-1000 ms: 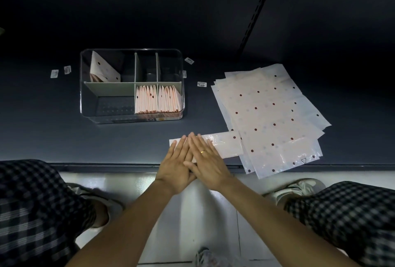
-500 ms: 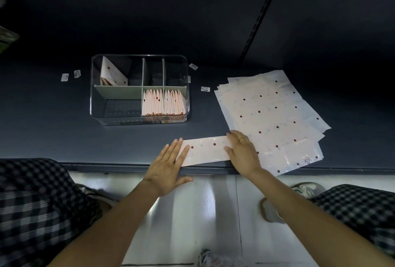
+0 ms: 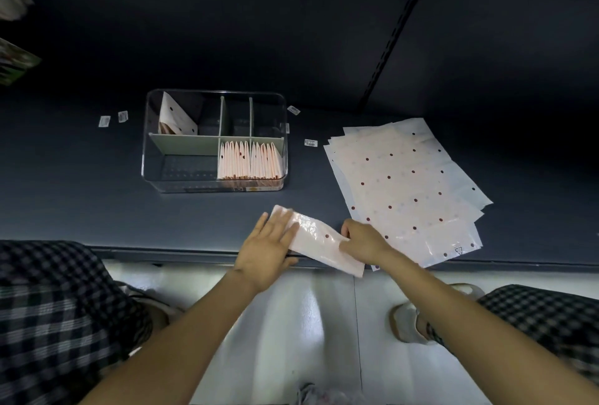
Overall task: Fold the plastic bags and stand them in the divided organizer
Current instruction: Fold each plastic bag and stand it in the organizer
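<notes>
A folded strip of pale pink dotted plastic bag [image 3: 319, 239] lies slanted at the front edge of the dark shelf. My left hand [image 3: 270, 247] lies flat on the strip's left end with straight fingers. My right hand [image 3: 363, 241] grips the strip's right part, fingers curled round its edge. The clear divided organizer [image 3: 147, 158] stands behind, to the left. Several folded bags [image 3: 248, 161] stand in its front right compartment, and one folded bag [image 3: 175, 117] leans in the back left one. A stack of flat dotted bags [image 3: 408, 181] lies to the right.
Small white labels [image 3: 104, 121] lie on the dark shelf surface [image 3: 81, 184] left of the organizer, and others [image 3: 310, 142] lie to its right. My knees in checked cloth [image 3: 48, 307] flank a pale floor below the shelf edge.
The strip has turned from lying along the shelf edge to a slant, its right end now nearer me. My right hand went from pressing flat to gripping it; my left moved onto its left end.
</notes>
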